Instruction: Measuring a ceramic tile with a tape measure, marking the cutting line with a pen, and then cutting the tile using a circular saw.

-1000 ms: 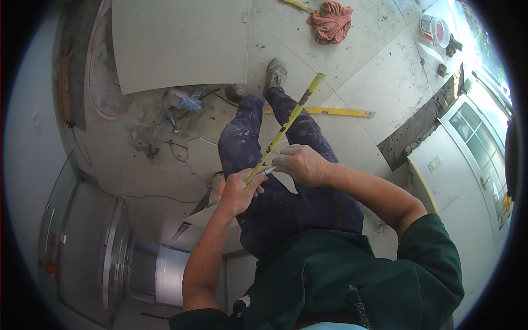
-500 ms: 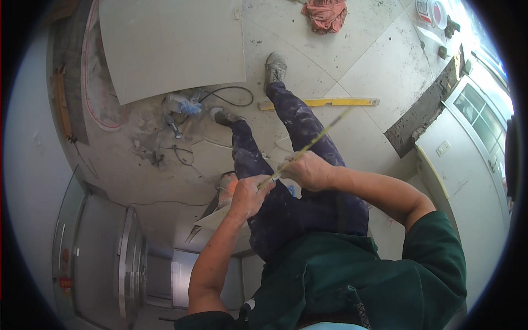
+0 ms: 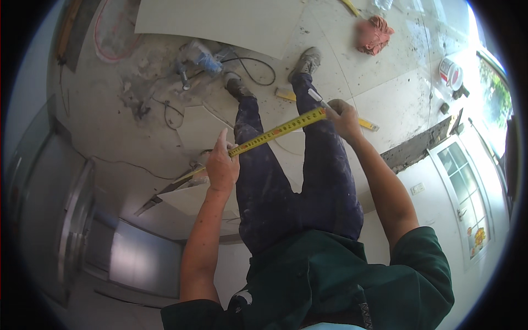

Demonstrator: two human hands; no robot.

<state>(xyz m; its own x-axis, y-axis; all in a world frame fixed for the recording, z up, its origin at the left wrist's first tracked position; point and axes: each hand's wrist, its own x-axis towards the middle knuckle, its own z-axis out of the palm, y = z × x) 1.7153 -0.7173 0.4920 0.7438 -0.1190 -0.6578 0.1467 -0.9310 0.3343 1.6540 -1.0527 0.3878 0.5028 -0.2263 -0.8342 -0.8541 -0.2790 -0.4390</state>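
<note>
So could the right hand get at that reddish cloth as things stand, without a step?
Probably not: the reddish cloth lies on the floor beyond the shoes, and the right hand is occupied at the end of the yellow measuring tape. Nothing appears to cover the cloth, though.

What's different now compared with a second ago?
The right hand has moved away from the left hand, forward and to the right, and now grips the end of the tape measure, with a slim pen-like thing also in it. The tape now stretches between the hands, markings showing. The view has shifted too. The left hand stays on the tape; the level and red cloth still lie on the floor.
</note>
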